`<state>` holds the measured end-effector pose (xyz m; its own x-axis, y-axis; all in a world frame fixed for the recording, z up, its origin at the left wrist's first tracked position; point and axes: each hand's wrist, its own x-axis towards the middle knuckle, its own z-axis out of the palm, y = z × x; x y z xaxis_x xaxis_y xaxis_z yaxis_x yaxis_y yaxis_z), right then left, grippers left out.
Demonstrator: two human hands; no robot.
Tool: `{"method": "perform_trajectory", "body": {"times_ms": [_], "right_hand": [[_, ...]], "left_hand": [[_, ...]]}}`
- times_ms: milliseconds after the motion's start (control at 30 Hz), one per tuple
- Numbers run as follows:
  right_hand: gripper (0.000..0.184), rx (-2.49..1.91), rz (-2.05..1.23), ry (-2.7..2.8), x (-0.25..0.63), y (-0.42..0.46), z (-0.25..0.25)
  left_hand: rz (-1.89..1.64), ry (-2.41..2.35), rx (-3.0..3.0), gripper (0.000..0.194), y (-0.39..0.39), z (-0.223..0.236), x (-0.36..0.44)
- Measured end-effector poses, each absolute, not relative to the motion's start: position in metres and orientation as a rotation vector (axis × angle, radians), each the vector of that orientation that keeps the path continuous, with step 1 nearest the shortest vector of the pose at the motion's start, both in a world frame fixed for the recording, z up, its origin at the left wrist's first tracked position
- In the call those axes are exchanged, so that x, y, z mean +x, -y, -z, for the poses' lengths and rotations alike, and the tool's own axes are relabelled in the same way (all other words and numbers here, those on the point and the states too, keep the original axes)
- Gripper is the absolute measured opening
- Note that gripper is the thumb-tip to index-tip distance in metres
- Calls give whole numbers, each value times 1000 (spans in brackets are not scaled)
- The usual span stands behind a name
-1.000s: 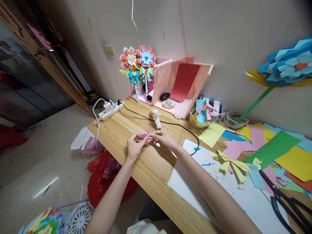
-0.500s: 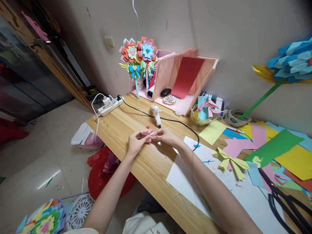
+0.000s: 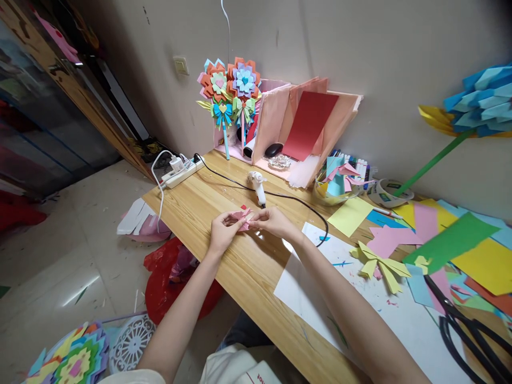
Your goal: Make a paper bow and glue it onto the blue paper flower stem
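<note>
Between my two hands, just above the near part of the wooden table (image 3: 248,277), is a small folded piece of pink paper (image 3: 242,215). My left hand (image 3: 223,230) pinches it from the left. The fingertips of my right hand (image 3: 272,223) close on its right edge. Its exact folds are partly covered by my fingers. Right behind the hands stands a white glue gun (image 3: 258,188) with a black cord (image 3: 298,198). A tiny red scrap (image 3: 243,207) lies beyond my left fingertips.
White paper (image 3: 316,298) lies under my right forearm, with a yellow paper bow (image 3: 382,266) on it. Black scissors (image 3: 460,320) and coloured sheets (image 3: 452,242) cover the right. Behind are paper flowers (image 3: 244,80), a pink organizer (image 3: 272,117) and a power strip (image 3: 182,175).
The pink paper has turned a little in my fingers and shows more of its folds. Both hands keep their hold in nearly the same spot. The view has shifted slightly.
</note>
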<state>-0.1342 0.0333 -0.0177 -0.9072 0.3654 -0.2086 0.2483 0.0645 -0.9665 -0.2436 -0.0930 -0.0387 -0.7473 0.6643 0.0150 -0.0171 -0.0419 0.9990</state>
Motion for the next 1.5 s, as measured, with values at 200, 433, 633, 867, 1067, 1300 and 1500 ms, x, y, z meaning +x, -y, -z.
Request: {"method": "perform_trajectory", "body": {"times_ms": [200,433,633,867,1067,1300,1500], "right_hand": [[33,-557,-2030,2264,-132,-40,21],[36,-563,-2018,2298,-129,-43,15],[25,-550,-1903,2338,-128,-38,10],[26,-710,-1831,2190,-126,-46,15],[26,-841,-1791,2013,-125,-47,17],[29,-765,-2157,1779,-132,-40,22],[35,-580,-2358,1523,-133,-30,11]], "left_hand": [[-1846,-1760,696,32,93,41,-245],[-1859,-1710,713,31,94,41,-245],[-1850,-1703,699,29,94,40,-244],[-1893,-1705,667,28,93,46,-248],[-1894,-1703,670,29,94,42,-247],[-1728,-1630,802,28,97,34,-239],[-1603,-1583,869,26,99,32,-234]]}}
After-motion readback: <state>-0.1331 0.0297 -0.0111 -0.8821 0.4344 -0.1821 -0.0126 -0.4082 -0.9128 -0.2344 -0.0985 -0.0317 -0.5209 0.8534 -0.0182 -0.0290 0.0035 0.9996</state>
